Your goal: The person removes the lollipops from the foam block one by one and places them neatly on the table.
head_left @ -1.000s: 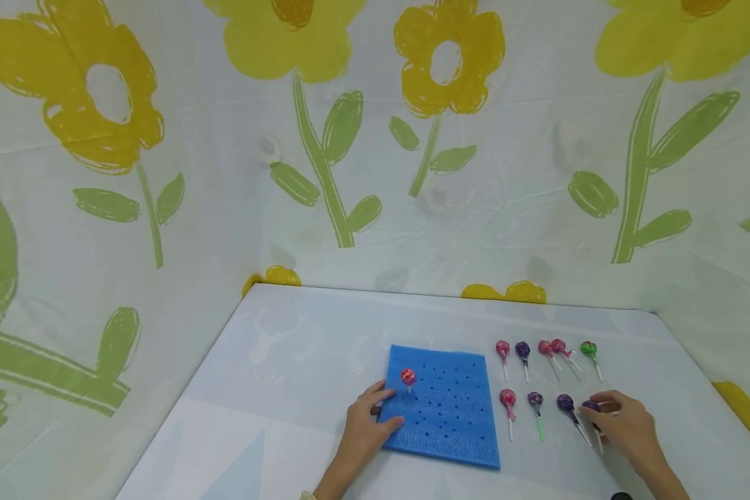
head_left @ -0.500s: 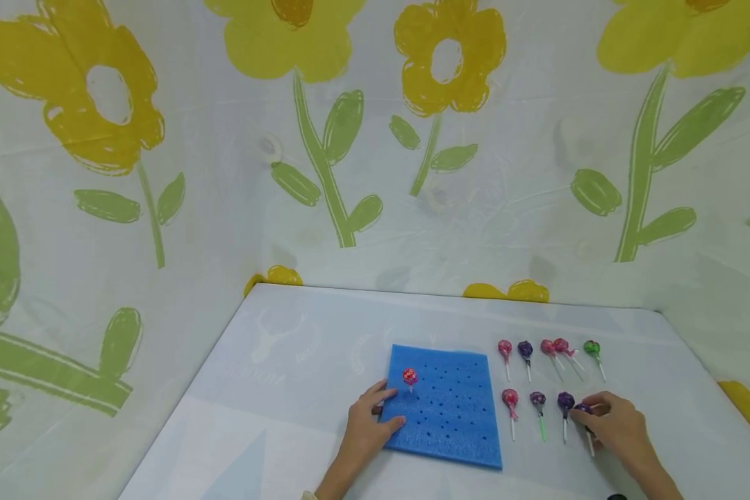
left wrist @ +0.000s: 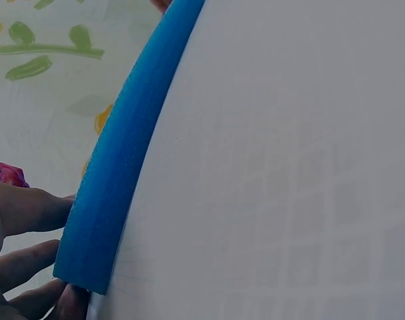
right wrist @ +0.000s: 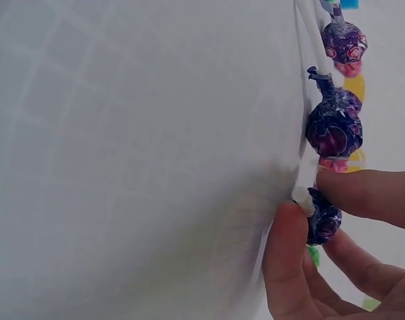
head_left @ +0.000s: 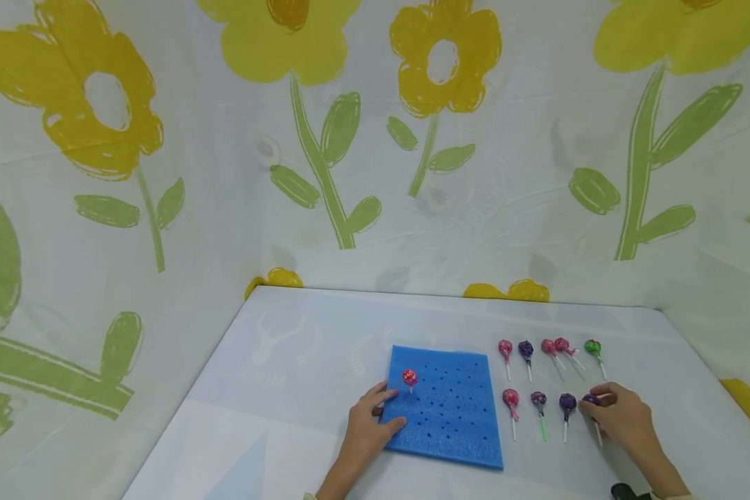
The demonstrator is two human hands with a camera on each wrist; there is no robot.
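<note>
My left hand [head_left: 365, 430] grips the left edge of a blue foam board [head_left: 462, 444] dotted with small holes. In the left wrist view, fingers lie above and below the board's corner. One red lollipop [head_left: 409, 377] stands upright in the board near that hand. My right hand [head_left: 625, 417] pinches the wrapped head of a purple lollipop [right wrist: 326, 217], its white stick pointing toward the near side in the head view. Just left of it lies another purple lollipop [head_left: 567, 401], and further left are a purple one with a green stick [head_left: 539, 399] and a pink one [head_left: 510, 397].
A back row holds a pink lollipop [head_left: 505, 346], a purple lollipop [head_left: 525, 348], two pink lollipops with crossing sticks and a green lollipop [head_left: 592, 347]. A flower-printed curtain [head_left: 506, 229] surrounds the white table [head_left: 287, 417]. A dark object [head_left: 623, 492] shows near my right wrist.
The purple lollipop beside my right hand has turned from slanted to nearly straight. My right hand moved left, then slightly back right with its lollipop. My left hand stayed put.
</note>
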